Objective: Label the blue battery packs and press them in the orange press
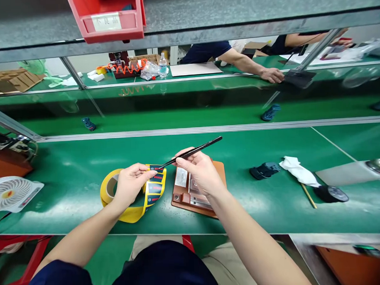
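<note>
My left hand [133, 184] pinches the upper end of a yellow label strip [154, 188] bearing dark blue BOSCH stickers. The strip curls down and round to its roll [109, 187], which rests on the green bench behind my left wrist. Between the fingers of my right hand [201, 169] are black tweezers [205, 145]. Their tips point left and meet the top label beside my left fingertips; whether they grip its edge is too small to tell. Below my right hand lies a brown fixture block [218, 168] with metal plates and a white paper label, partly covered by the hand.
On the right are a dark blue tool part [265, 170], a white cloth [298, 170], a black round part [331, 193] and a metal flask [349, 172]. A small white fan [15, 193] stands left. A red bin [109, 20] hangs overhead. Across the bench, a co-worker's hand [271, 75] touches a dark sheet.
</note>
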Demonstrator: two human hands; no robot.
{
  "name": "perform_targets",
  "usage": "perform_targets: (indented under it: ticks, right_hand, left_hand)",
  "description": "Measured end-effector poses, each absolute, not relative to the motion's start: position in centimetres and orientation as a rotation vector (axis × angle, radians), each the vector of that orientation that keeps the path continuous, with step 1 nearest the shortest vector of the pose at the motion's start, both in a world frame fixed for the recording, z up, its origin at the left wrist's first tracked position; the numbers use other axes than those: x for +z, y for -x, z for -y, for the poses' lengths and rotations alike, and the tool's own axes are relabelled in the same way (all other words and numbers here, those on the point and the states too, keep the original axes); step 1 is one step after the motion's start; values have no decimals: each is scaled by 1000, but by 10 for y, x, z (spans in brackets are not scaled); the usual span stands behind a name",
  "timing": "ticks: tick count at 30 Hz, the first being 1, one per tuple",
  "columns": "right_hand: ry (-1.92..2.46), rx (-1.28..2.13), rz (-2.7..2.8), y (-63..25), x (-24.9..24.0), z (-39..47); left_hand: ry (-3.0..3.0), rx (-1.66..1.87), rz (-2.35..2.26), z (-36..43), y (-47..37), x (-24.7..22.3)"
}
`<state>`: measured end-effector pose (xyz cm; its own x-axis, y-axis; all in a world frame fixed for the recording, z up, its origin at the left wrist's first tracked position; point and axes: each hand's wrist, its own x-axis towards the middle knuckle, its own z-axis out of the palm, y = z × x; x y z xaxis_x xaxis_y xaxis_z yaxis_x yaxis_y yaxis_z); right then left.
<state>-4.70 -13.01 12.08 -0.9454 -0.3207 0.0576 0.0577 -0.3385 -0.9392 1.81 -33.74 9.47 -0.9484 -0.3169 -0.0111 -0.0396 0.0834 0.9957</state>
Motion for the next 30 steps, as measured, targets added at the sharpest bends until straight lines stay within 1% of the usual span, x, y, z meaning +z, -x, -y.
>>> perform_targets:
  ticks: [4, 6, 8, 10, 15, 18, 21, 23, 25, 28, 30]
  right_hand:
    - [410, -2356, -1691, 46, 118, 132]
    - [431, -2369, -1754, 46, 117, 128]
    - [440, -2374, -1822, 47, 115, 119]
    - [418, -2373, -1891, 48, 114, 105]
    - [295, -2344, -2087, 54, 110, 55]
    - [262, -2293, -2140, 56, 101, 29]
    - [271, -2275, -2093, 58, 88, 13]
    - [268, -2280, -2065, 58, 78, 7]
    - [238, -2290, -2048, 58, 70, 5]
    - [201, -2306, -2023, 57, 62, 5]
    - [189, -2312, -2015, 57, 59, 6]
  left_hand:
    - [-349, -1973, 2172, 336, -20, 100]
    - [-287, -1883, 2329, 337, -17, 106]
    - [-176, -1640, 2576, 338, -8, 113]
    - [-60, -1304, 2796, 339, 7, 116]
    - [78, -552, 3174, 330, 54, 98]
    - [109, -340, 3287, 324, 68, 91]
    - [45, -170, 3309, 322, 65, 102]
    - [26, -160, 3221, 320, 56, 114]
    - [136, -322, 3046, 313, 41, 120]
    - [568, -603, 2761, 290, 12, 113]
    - [909, -669, 2660, 271, -6, 99]
